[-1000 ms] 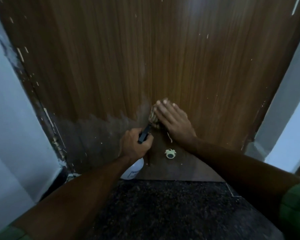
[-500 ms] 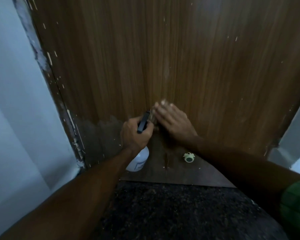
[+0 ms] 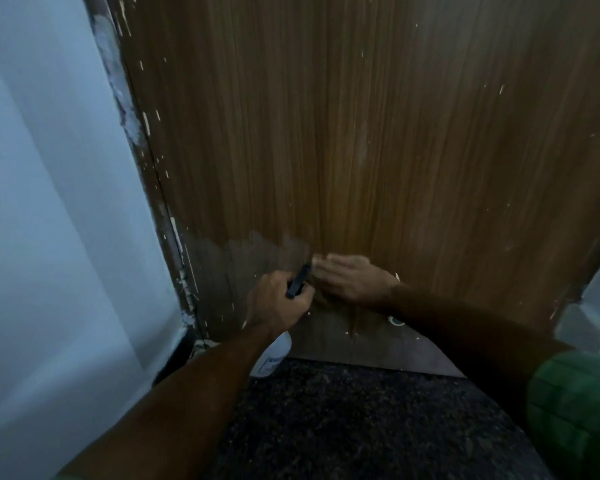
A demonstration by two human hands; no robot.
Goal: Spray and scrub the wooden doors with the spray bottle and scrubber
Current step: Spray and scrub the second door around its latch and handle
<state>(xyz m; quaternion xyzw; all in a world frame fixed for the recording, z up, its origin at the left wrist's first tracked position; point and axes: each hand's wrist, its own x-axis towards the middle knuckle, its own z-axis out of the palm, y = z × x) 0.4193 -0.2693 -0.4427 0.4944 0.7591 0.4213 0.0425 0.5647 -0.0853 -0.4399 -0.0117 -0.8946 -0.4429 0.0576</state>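
The brown wooden door (image 3: 378, 140) fills the view, its lowest band darker and wet. My left hand (image 3: 278, 303) grips the neck of a white spray bottle (image 3: 271, 356), whose black nozzle (image 3: 298, 281) points at the door. My right hand (image 3: 354, 278) lies flat on the door just right of the nozzle, at the edge of the wet band, fingers straight. The scrubber is hidden under that hand, which is blurred.
A pale wall (image 3: 49, 202) and a chipped door frame (image 3: 174, 258) close off the left side. A small round green-white door stop (image 3: 394, 321) peeks out below my right forearm. Dark speckled floor (image 3: 361, 427) lies below. Another wall corner (image 3: 589, 306) stands at right.
My right hand has slid left and down the door, away from the door stop. My left hand kept the bottle beside it. The view swung toward the door's left side.
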